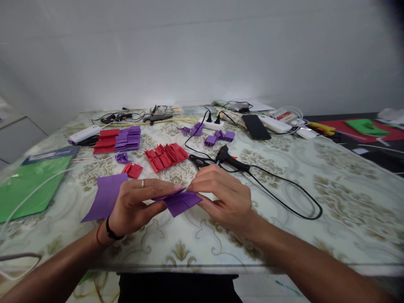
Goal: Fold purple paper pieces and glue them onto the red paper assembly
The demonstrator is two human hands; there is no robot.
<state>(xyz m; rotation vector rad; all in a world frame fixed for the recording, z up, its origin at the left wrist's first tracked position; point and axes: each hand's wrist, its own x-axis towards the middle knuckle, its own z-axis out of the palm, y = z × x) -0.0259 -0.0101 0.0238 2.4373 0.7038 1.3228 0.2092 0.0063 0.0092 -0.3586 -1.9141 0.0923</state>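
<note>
- You hold the purple paper (182,203), partly folded, just above the desk (331,189) near its front edge, between your two hands.
- Your left hand (135,206) is closed on the paper's left side, with the fingers stretched flat along the top fold and the thumb below. It has a ring on one finger and a dark band at the wrist.
- Your right hand (224,198) pinches the right corner, fingertips drawn together on the fold.
- A flat purple sheet (105,195) lies on the desk just beside your left hand, partly under it.
- Just behind your hands lie the scissors (198,160) and a black glue gun (232,160), whose cord loops off to the right.
- Farther back are a fan of red folded pieces (166,155) and a stack of red and purple pieces (121,139).
- A green sheet (28,185) lies at the far left, and a phone (255,126) lies near the back.
</note>
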